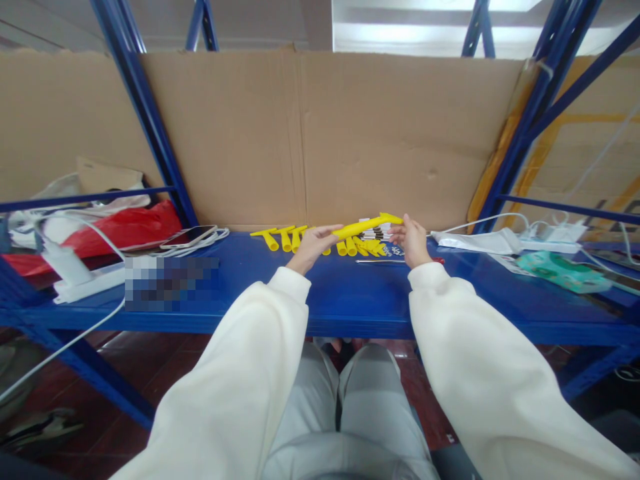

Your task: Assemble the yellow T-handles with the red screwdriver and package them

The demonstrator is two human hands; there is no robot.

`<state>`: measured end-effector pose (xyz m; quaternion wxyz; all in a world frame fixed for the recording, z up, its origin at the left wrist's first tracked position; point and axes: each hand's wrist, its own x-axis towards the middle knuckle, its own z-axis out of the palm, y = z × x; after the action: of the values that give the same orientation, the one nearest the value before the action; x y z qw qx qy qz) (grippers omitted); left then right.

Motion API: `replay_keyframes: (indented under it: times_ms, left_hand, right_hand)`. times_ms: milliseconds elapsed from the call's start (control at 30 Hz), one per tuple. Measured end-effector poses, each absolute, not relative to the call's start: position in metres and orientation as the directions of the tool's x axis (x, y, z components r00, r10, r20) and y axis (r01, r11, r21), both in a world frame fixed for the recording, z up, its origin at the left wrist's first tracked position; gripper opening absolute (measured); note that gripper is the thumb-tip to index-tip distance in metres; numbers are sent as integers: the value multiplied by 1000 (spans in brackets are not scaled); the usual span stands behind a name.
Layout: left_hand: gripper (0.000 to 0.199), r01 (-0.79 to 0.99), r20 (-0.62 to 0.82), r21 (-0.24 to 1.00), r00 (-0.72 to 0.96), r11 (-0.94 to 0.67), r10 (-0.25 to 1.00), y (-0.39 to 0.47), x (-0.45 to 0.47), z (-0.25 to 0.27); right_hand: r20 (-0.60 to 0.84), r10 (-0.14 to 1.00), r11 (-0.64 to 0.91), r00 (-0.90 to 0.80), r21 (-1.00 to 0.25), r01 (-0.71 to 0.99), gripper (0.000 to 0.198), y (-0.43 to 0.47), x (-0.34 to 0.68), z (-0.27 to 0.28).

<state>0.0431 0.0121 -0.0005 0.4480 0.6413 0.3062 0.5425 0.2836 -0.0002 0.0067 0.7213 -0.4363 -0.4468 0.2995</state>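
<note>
Clock centred on the yellow piece you hold, 12 toward the cardboard (235, 133).

Yellow piece (361, 227): up above the blue bench (360, 297), slanting, its 3 o'clock end a little higher. Your left hand (315, 247) pinches the 9 o'clock end between thumb and fingers, a narrow grip. Your right hand (412, 241) has the slimmer 3 o'clock end at its fingertips; how firmly, you can't tell from here.

Row of yellow tubes (271, 241) lies from 9 round to 7, partly behind your left hand; those at 9 carry crosspieces. Small yellow parts (369, 249) heaped at 5, small white parts (397, 251) near 4, screwdriver (373, 261) lying at 5, in neither hand.

Progress, as judged: one piece in work, not yet set down. Loose small parts suggest more remains. Which tubes in the row are finished can't be told; some are hidden by your left hand.
</note>
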Motion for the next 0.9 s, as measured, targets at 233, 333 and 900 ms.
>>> replay_keyframes:
  times_ms: [233,333,900]
  left_hand:
    - [52,37,346,924,341,-381,874,9,45,0]
    - [54,164,287,915,375,-367,881,11,46,-5]
    - [30,777,406,292,427,-557,808,4,54,-14]
  right_hand:
    - [317,825,353,468,-936,13,20,-9,279,10]
    - [326,845,329,424,-942,70,22,-13,275,10]
    - [439,899,345,-5,-699,627,22,-17,266,-3]
